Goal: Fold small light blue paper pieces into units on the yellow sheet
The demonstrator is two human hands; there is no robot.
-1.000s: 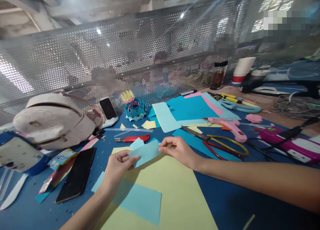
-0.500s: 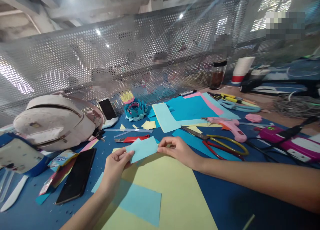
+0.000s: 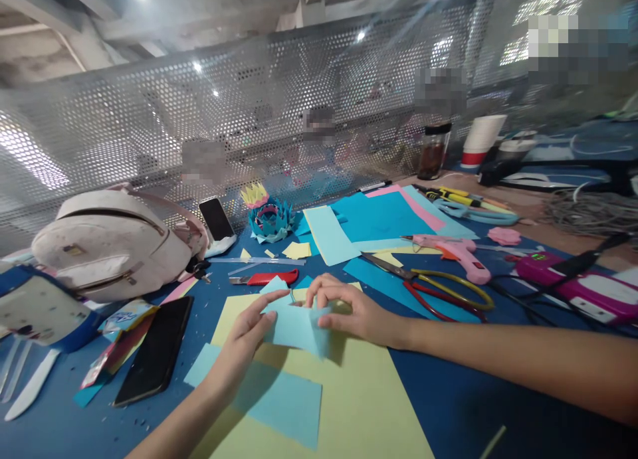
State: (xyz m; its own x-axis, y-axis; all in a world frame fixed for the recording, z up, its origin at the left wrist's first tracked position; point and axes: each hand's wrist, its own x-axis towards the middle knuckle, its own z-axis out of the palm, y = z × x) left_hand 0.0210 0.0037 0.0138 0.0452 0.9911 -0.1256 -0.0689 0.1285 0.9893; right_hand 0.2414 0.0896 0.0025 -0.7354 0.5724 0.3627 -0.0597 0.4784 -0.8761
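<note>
A small light-blue piece of paper [image 3: 292,327] is held between both hands above a large pale-yellow sheet [image 3: 369,392]. My left hand [image 3: 252,326] pinches its left end, thumb in front. At the right end, my right hand [image 3: 343,309] has its fingers curled behind the paper and the thumb in front; that end bends toward me. Another light-blue paper corner [image 3: 274,285] shows just behind the held piece. Below the hands, a light-blue rectangle of paper [image 3: 284,399] lies flat on the yellow sheet, partly covered by my left forearm.
Beyond the hands lie a red utility knife [image 3: 272,277], scissors [image 3: 428,283], a pink glue gun [image 3: 458,250] and blue sheets [image 3: 383,216]. A folded-paper lotus [image 3: 270,220] stands behind. On the left are a black phone [image 3: 154,353] and a pale backpack [image 3: 109,240]. Cables trail from a purple power strip [image 3: 573,286].
The held paper has come down and nearer, from tilted to facing me. My right fingers have moved from its edge to behind it, and its right end now bends.
</note>
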